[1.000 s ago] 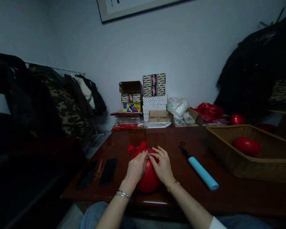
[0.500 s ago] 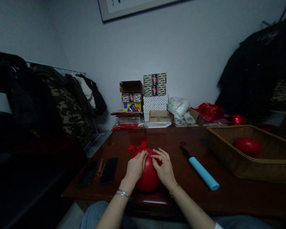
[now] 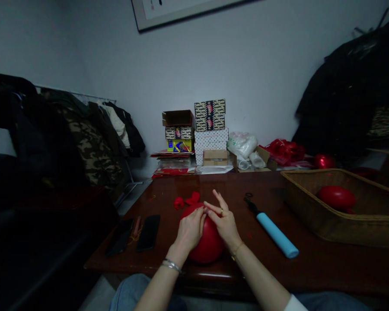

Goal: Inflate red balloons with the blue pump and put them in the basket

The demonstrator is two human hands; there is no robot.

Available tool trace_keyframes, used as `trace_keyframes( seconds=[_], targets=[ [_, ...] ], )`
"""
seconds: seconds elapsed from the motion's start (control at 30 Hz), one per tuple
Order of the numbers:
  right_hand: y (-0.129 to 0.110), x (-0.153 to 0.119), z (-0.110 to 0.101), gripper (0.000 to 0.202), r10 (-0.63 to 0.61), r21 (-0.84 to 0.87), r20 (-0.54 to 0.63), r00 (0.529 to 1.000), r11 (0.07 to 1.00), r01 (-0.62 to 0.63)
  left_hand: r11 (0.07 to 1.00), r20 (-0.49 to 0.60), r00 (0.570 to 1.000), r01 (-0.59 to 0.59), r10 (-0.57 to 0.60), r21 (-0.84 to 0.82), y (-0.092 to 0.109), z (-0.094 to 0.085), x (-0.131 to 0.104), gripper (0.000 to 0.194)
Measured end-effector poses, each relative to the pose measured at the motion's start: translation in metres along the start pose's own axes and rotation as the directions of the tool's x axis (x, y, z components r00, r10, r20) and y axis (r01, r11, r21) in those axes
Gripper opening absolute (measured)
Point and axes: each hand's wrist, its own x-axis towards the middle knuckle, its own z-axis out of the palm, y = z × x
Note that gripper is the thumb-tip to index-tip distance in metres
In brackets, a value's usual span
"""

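An inflated red balloon (image 3: 208, 248) rests near the front edge of the table, between my two hands. At its top, my left hand (image 3: 189, 230) is closed in a pinch on the balloon's neck. My right hand (image 3: 225, 226) meets it there, thumb and forefinger pinched on the same spot while the other fingers stick up. The neck itself is mostly covered by fingertips. Just behind the balloon lie small red pieces (image 3: 192, 198) that look like uninflated balloons. To the right is a light-blue hand pump (image 3: 277, 235) with a black end.
A wicker basket (image 3: 330, 231) holding another red balloon (image 3: 336, 198) stands on the right of the brown table (image 3: 116, 265). Two dark phones (image 3: 148, 233) lie at left. Stacked boxes (image 3: 210, 142) and plastic bags (image 3: 243, 144) line the wall. Clothes (image 3: 84, 138) hang at left.
Both hands and the balloon have shifted slightly to the right. My fingertips have drawn closer together at the neck, and the right hand's outer fingers have lifted.
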Motion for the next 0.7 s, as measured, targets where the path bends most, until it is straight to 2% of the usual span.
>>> trace_keyframes(
  seconds=[0.17,0.33,0.43,0.53,0.6,0.7],
  targets=[
    [0.0026,0.0002,0.0044,0.028,-0.133,-0.250,-0.220,0.966,0.965,0.076,0.998,-0.021,0.999,-0.049,0.048,-0.043,0.0030,0.0002,0.0004,0.026],
    [0.0094,0.0015,0.0092,0.028,-0.248,-0.397,-0.345,0.905,0.912,0.099,0.997,-0.013,0.998,-0.068,0.067,-0.036,0.0069,-0.0005,0.0016,0.025],
    [0.0095,0.0008,0.0083,0.027,-0.259,-0.464,-0.330,0.908,0.882,0.083,0.996,-0.014,0.997,-0.081,0.080,-0.035,0.0079,-0.0006,0.0013,0.025],
    [0.0047,-0.0004,0.0080,0.021,-0.228,-0.486,-0.270,0.935,0.871,0.072,0.995,-0.011,0.995,-0.095,0.095,-0.036,0.0065,0.0016,0.0005,0.024],
    [0.0014,0.0001,0.0090,0.026,-0.159,-0.417,-0.214,0.964,0.907,0.057,0.995,-0.009,0.996,-0.091,0.091,-0.027,0.0044,0.0040,0.0001,0.024],
    [0.0022,0.0041,0.0099,0.027,0.057,-0.177,-0.060,0.997,0.982,-0.067,0.997,-0.026,0.997,-0.075,0.074,-0.022,0.0007,0.0066,-0.0003,0.023]
  ],
)
